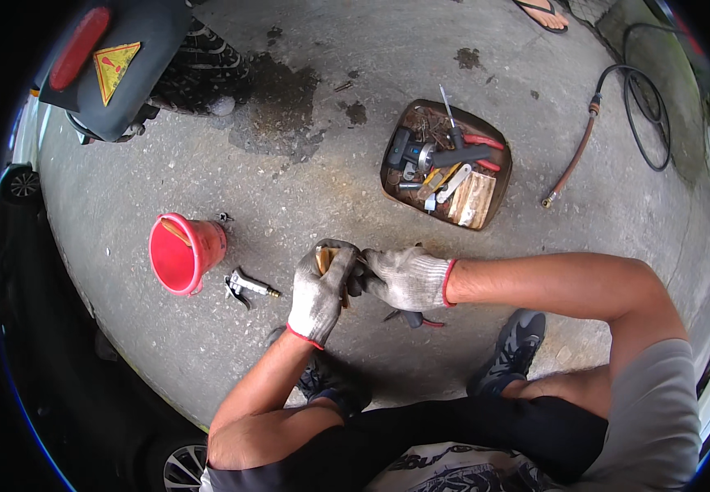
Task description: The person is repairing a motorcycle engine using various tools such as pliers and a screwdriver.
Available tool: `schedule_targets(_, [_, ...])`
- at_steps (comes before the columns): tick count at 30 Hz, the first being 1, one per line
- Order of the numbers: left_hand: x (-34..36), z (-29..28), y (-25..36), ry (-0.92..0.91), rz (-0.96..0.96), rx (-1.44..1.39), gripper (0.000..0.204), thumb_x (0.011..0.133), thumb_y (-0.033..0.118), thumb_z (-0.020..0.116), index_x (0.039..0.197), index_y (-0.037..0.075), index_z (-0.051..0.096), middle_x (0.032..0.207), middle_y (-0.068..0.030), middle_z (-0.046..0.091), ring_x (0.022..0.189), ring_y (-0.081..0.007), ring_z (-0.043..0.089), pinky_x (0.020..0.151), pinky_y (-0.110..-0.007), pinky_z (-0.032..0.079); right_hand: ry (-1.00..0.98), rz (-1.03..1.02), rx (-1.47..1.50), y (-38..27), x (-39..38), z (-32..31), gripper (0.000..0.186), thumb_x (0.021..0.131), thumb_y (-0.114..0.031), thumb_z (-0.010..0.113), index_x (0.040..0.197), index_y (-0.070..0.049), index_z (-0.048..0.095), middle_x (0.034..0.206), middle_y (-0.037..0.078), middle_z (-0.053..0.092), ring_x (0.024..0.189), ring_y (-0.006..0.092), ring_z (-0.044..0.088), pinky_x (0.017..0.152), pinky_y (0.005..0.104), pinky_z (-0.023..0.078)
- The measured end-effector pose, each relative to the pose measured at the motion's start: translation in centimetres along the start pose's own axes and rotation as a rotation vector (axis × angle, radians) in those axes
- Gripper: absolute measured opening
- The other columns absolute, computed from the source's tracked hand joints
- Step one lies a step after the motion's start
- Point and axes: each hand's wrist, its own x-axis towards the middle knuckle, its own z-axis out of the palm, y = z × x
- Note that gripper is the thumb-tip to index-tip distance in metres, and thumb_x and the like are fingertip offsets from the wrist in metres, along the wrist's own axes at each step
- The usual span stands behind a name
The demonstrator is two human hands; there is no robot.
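Left of the tool tray (500,184), a red bucket (173,266) holds a wooden stick (176,231); nearer it, a blow gun (250,284). Before the tray, the left hand (318,293) grips a tan piece (327,258); the right hand (404,273) curls, hold unclear. Inside lie red-handled pliers (486,141).

Red hems (451,283) edge the whitish gloves (415,275), worn with black shorts (470,430) and dark shoes (520,344).

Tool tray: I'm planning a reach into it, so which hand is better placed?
Probably the right hand: it is nearer the tool tray, while the left hand, farther off, grips a yellowish piece.
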Motion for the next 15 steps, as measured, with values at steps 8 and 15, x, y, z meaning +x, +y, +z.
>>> schedule_targets(8, [0.1, -0.1, -0.2, 0.029, 0.108, -0.197, 0.021, 0.097, 0.021, 0.052, 0.095, 0.002, 0.058, 0.073, -0.0065, 0.062, 0.055, -0.0117, 0.057, 0.045, -0.023, 0.042, 0.544, -0.03, -0.294, 2.5, -3.1, -6.3, 0.036, 0.085, -0.023, 0.062, 0.117, -0.008, 0.056, 0.105, 0.017, 0.06, 0.089, 0.0346, 0.064, 0.079, 0.0443, 0.051])
schedule_targets(15, [0.1, -0.7, -0.2, -0.019, 0.132, -0.181, 0.022, 0.097, 0.022, 0.051, 0.1, 0.001, 0.058, 0.08, -0.0104, 0.066, 0.061, -0.0143, 0.061, 0.051, -0.023, 0.046, 0.306, 0.494, -0.669, 10.8, -4.1, -14.5, 0.039, 0.082, -0.013, 0.06, 0.12, -0.008, 0.056, 0.113, 0.015, 0.059, 0.097, 0.0324, 0.064, 0.078, 0.0409, 0.053])
